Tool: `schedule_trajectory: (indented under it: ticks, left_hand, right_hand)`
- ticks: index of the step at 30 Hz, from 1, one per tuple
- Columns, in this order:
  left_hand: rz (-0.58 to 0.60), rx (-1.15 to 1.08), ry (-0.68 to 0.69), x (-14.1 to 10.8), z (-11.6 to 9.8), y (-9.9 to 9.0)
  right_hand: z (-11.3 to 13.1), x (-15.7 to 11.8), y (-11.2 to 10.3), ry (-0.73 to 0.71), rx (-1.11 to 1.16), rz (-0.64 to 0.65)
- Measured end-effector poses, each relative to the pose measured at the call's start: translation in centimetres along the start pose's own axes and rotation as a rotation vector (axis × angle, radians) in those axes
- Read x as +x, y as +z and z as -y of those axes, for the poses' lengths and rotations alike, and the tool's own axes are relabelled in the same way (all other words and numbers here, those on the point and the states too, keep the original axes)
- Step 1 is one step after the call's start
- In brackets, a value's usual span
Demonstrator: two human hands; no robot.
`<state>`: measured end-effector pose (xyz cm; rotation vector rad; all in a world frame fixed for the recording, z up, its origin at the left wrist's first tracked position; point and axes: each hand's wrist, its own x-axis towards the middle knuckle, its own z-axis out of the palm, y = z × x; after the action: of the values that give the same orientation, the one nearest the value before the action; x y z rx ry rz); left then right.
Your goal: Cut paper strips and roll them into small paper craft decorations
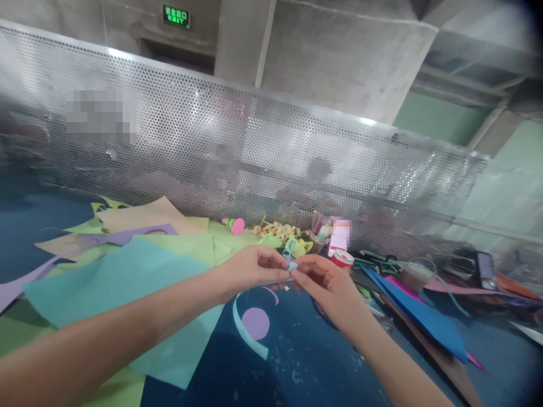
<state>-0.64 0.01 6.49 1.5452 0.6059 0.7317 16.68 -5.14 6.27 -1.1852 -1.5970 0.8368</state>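
Note:
My left hand (258, 268) and my right hand (324, 282) meet above the blue table, fingertips almost together. Between them is a small light-blue piece of craft sheet (292, 266), pinched by both hands; most of it is hidden by the fingers. Below the hands lie a round purple disc (255, 323) and a curved light-blue strip (246, 332). A large turquoise sheet (127, 277) spreads under and beside my left forearm. Just behind my right hand stands a red can (343, 259).
Beige sheets (142, 216) and purple offcuts (127, 234) lie at the left. Yellowish small pieces (278, 230) and a pink round piece (238, 226) sit behind the hands. Blue sheets (419, 314) and a phone (486, 270) are at the right. A perforated metal screen (271, 147) borders the table.

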Motion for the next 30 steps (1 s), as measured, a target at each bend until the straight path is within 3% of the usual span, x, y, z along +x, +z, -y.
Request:
schedule_trajectory:
  ticks: [18,27,30]
  left_hand:
    - [0.02,-0.052,-0.013,-0.3,-1.1,-0.4]
    - [-0.12,-0.013,0.048,-0.6,-1.2,0.5]
    - [-0.107,-0.034,0.044,-0.6,-1.2,0.6]
  right_hand:
    - [0.3,-0.4,-0.3,-0.095,-0.029,-0.03]
    - [1.0,-0.8,0.4,-0.118,-0.063,-0.087]
    - [1.1,-0.8,0.2,-0.147,-0.092,-0.103]
